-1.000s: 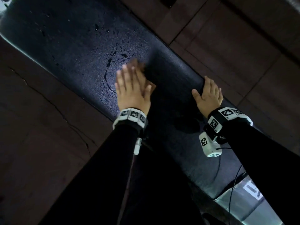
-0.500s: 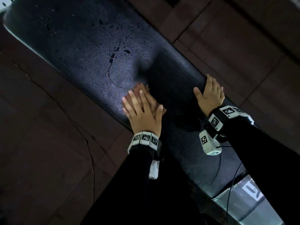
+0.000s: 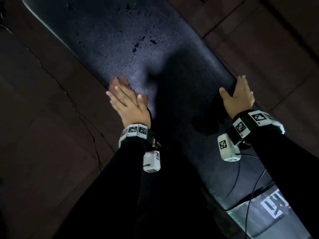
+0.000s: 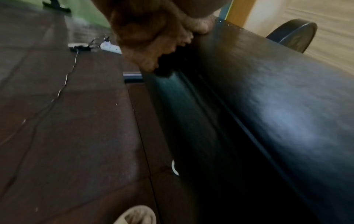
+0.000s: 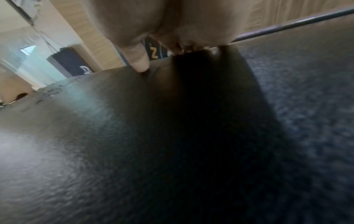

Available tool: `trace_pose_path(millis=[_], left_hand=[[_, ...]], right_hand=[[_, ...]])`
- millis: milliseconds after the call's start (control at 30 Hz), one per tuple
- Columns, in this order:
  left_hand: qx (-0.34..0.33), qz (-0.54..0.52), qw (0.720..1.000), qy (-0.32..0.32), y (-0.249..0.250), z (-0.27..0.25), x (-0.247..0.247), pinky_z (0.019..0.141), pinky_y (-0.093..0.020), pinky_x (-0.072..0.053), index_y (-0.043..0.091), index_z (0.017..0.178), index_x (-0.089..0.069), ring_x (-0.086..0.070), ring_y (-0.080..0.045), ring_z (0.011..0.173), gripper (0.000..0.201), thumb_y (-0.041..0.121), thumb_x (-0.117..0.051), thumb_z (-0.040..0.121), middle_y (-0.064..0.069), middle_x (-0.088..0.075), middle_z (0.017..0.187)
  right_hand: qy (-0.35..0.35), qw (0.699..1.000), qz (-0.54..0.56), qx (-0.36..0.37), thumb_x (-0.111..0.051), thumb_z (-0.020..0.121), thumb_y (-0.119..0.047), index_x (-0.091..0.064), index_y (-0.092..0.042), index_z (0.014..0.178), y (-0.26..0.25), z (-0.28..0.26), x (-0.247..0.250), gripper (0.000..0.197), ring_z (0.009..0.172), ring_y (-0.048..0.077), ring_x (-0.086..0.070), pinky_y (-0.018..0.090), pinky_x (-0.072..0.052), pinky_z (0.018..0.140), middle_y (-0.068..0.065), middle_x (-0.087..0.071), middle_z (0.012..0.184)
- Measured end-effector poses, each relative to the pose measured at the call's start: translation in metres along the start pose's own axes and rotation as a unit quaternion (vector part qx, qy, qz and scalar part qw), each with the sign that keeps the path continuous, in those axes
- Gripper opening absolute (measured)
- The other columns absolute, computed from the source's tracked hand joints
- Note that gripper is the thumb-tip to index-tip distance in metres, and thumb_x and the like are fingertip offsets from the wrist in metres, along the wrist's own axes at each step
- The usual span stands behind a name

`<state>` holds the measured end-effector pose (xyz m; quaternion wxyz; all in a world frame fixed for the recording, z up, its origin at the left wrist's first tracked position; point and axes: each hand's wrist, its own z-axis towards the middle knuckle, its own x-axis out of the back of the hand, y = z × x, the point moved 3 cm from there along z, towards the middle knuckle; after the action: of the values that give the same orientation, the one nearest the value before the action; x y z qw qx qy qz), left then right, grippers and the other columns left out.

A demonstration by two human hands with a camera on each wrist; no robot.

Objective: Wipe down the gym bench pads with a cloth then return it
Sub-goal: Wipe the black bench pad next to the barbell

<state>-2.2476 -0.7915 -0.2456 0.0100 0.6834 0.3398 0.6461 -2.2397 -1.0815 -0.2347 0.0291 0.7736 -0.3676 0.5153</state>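
The black bench pad (image 3: 181,54) runs diagonally through the head view, with water droplets (image 3: 136,46) on its far part. My left hand (image 3: 124,99) lies flat with straight fingers on a brown cloth (image 3: 122,80) at the pad's left edge. In the left wrist view the cloth (image 4: 145,37) bunches under the palm and hangs over the side of the pad (image 4: 277,113). My right hand (image 3: 239,94) rests on the pad's right edge, thumb on top, fingers reaching over the rim. The right wrist view shows its thumb (image 5: 140,62) touching the pad (image 5: 134,144).
Dark floor tiles (image 3: 43,118) lie on both sides of the bench. A white power strip (image 4: 111,47) with a cord sits on the floor to the left. A shoe (image 4: 137,215) stands near the bench. A round black pad (image 4: 293,34) is at the bench's far end.
My left hand has slid the cloth back toward me and across to the pad's left edge, leaving a wiped band. The right hand has stayed on the right edge.
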Motion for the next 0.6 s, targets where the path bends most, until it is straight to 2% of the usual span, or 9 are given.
trace_pose_path(millis=[67,133,267,333,433,500,600], left_hand=[[0.034,-0.06,0.997,0.019,-0.003,-0.023,-0.004,0.112,-0.046,-0.026,-0.011,0.142,-0.021,-0.028,-0.046,0.135,0.069,0.028,-0.052,0.095,-0.036,-0.018,0.147],[0.062,-0.104,0.993,0.006,-0.005,-0.047,-0.013,0.111,-0.043,-0.029,-0.014,0.142,-0.016,-0.034,-0.045,0.132,0.075,0.031,-0.051,0.094,-0.037,-0.024,0.143],[0.123,-0.162,0.978,-0.046,-0.004,-0.083,-0.023,0.109,-0.049,-0.031,-0.012,0.144,-0.005,-0.034,-0.046,0.129,0.083,0.03,-0.055,0.093,-0.036,-0.025,0.141],[0.127,-0.163,0.977,-0.049,-0.002,-0.083,-0.022,0.11,-0.047,-0.03,-0.011,0.144,-0.003,-0.033,-0.045,0.129,0.084,0.033,-0.053,0.093,-0.035,-0.024,0.142],[0.133,-0.161,0.977,-0.037,-0.002,-0.055,-0.015,0.108,-0.038,-0.027,-0.012,0.144,-0.004,-0.035,-0.042,0.128,0.087,0.036,-0.054,0.092,-0.035,-0.026,0.142],[0.13,-0.147,0.981,-0.013,-0.007,-0.023,-0.008,0.105,-0.039,-0.029,-0.011,0.144,-0.006,-0.039,-0.042,0.125,0.087,0.037,-0.055,0.091,-0.035,-0.028,0.141],[0.121,-0.122,0.985,0.001,-0.015,0.036,0.002,0.105,-0.044,-0.033,-0.005,0.147,-0.002,-0.04,-0.042,0.125,0.085,0.041,-0.05,0.095,-0.031,-0.025,0.144]], right_hand=[[0.015,1.0,-0.013,0.018,-0.044,0.093,-0.049,-0.013,-0.012,0.15,-0.016,-0.003,-0.001,0.075,0.145,0.018,-0.004,0.043,0.001,0.117,0.005,-0.002,0.158],[0.018,0.997,-0.035,0.06,-0.04,0.093,-0.054,-0.011,-0.011,0.15,-0.037,-0.004,-0.006,0.077,0.145,0.018,0.001,0.042,0.004,0.117,0.004,0.005,0.158],[0.006,0.99,-0.066,0.126,-0.036,0.093,-0.055,-0.005,-0.009,0.15,-0.079,0.01,-0.02,0.079,0.145,0.018,0.004,0.045,0.006,0.115,0.004,0.011,0.158],[0.007,0.993,-0.055,0.108,-0.035,0.092,-0.058,-0.003,-0.011,0.15,-0.093,0.025,-0.026,0.081,0.145,0.016,0.004,0.045,0.006,0.115,0.002,0.01,0.158],[0.003,0.999,-0.029,0.03,-0.037,0.089,-0.063,-0.004,-0.015,0.151,-0.101,0.042,-0.032,0.085,0.145,0.014,0.002,0.047,0.005,0.116,0.001,0.0,0.159],[0.013,0.999,-0.03,0.016,-0.04,0.088,-0.064,-0.005,-0.016,0.151,-0.102,0.046,-0.036,0.086,0.145,0.015,-0.001,0.047,0.003,0.115,0.001,-0.007,0.158],[0.015,0.999,-0.033,0.017,-0.042,0.085,-0.065,-0.004,-0.017,0.15,-0.099,0.048,-0.038,0.09,0.145,0.017,-0.004,0.049,0.002,0.114,0.003,-0.008,0.158]])
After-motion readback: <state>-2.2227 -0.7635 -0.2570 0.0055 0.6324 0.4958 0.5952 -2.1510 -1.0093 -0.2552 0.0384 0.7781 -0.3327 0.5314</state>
